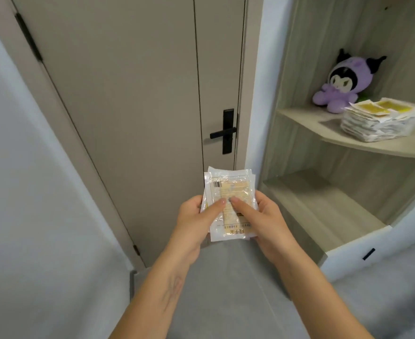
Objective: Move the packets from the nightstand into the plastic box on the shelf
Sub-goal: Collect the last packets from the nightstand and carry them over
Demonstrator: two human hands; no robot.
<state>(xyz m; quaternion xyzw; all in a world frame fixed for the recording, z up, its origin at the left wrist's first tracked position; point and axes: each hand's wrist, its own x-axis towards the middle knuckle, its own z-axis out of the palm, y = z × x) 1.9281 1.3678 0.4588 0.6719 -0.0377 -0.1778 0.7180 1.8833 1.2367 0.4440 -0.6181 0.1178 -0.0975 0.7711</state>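
I hold a small stack of white-and-yellow packets (229,189) in front of me with both hands. My left hand (196,221) grips the stack's left side, thumb pressed on top. My right hand (262,216) grips the right side, thumb also on top. On the upper shelf (306,118) to the right stands a clear plastic box (382,123) filled with several similar packets, yellow faces up. The box lies well to the right of and above my hands. The nightstand is not visible.
A purple plush toy (341,81) sits on the upper shelf behind the box. A lower shelf (324,206) lies beneath. A closed grey door (128,106) with a black handle (224,132) stands ahead. White drawers (377,248) sit below the shelves.
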